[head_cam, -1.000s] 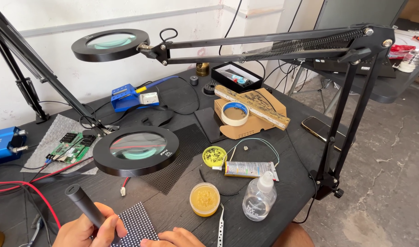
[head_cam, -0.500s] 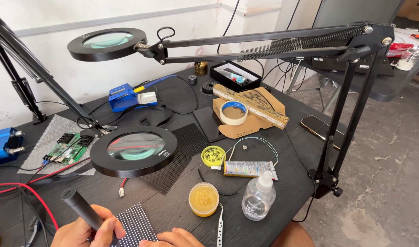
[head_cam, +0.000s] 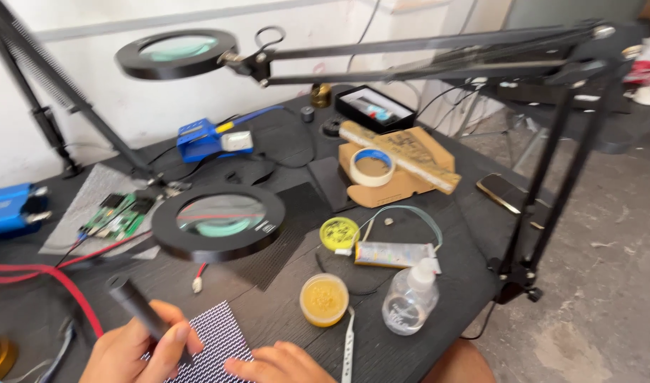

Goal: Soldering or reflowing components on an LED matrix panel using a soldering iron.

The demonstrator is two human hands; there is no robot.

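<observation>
My left hand (head_cam: 140, 350) is at the bottom left, closed around a dark cylindrical tool handle (head_cam: 133, 303) that sticks up and to the left. My right hand (head_cam: 279, 363) lies flat at the bottom edge, fingertips resting on a dotted grid panel (head_cam: 215, 340) on the black table (head_cam: 282, 312). A round magnifier lamp (head_cam: 218, 221) on an arm hovers just above and beyond the panel. A small jar of yellow paste (head_cam: 324, 298) stands right of my right hand.
A clear plastic bottle (head_cam: 410, 301), a yellow round tin (head_cam: 339, 232), a tube (head_cam: 394, 253), a tape roll (head_cam: 371, 167) on cardboard, a green circuit board (head_cam: 118, 213), a blue soldering station (head_cam: 208, 138), red cables (head_cam: 48, 276), a second magnifier lamp (head_cam: 176, 53), a phone (head_cam: 506, 193).
The view has shifted slightly and blurred. My hands stay on the tool and panel, almost unmoved.
</observation>
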